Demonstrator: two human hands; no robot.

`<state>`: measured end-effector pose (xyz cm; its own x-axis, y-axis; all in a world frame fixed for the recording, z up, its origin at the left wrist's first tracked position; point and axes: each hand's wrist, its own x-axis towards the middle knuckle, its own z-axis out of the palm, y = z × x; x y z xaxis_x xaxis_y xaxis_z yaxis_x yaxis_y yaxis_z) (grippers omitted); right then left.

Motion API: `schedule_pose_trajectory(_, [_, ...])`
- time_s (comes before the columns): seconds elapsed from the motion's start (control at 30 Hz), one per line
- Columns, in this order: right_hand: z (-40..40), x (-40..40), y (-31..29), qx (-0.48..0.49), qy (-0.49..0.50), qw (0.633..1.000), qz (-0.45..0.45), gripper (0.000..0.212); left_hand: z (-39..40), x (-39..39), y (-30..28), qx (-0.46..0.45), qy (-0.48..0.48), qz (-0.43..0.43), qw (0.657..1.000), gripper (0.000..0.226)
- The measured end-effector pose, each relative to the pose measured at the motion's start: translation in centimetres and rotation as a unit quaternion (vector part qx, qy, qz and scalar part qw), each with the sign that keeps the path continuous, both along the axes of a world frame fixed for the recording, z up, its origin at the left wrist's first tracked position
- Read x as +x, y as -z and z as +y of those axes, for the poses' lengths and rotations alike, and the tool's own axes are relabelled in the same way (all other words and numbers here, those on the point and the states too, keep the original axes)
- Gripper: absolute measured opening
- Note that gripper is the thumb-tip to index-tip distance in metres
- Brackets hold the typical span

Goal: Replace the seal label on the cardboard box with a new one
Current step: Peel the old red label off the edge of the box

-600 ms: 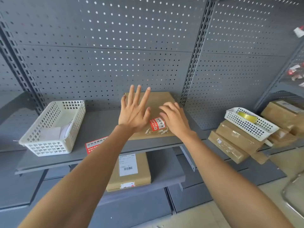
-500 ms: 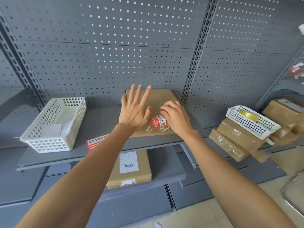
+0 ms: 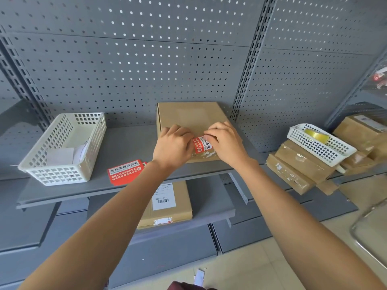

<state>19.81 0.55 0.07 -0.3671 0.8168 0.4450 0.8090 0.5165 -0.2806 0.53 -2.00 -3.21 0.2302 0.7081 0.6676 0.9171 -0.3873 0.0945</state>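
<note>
A flat cardboard box (image 3: 188, 116) lies on the grey shelf (image 3: 129, 143) against the pegboard. A red and white seal label (image 3: 201, 146) sits on its top near the front edge, with torn label residue just below it. My left hand (image 3: 172, 146) rests on the box with fingers curled, its fingertips at the label's left edge. My right hand (image 3: 225, 143) has bent fingers with their tips on the label's upper right part. A second red label (image 3: 125, 172) lies loose on the shelf to the left of the box.
A white basket (image 3: 62, 174) with paper scraps stands at the shelf's left. On the right, another white basket (image 3: 320, 147) holds a tape roll (image 3: 316, 135) on stacked cardboard boxes (image 3: 293, 174). One box with a barcode sticker (image 3: 182, 208) lies on the lower shelf.
My left hand went from flat with spread fingers to curled beside the label. My right hand's fingers shifted onto the label. The view tilted slightly.
</note>
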Motion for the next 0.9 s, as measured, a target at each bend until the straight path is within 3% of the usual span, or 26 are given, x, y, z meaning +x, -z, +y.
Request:
schedule_pose_trajectory(0.37, [-0.3,-0.2,0.0,-0.009,0.009,0.999,0.042,0.017,-0.2,0.0,0.9,0.046,0.003,-0.026,0.999,0.021])
schedule_pose_trajectory(0.9, [0.2,-0.6,-0.8,-0.097,0.024,0.988,0.117,0.007,0.0,0.0,1.7,0.060,0.011,-0.085,0.995,0.017])
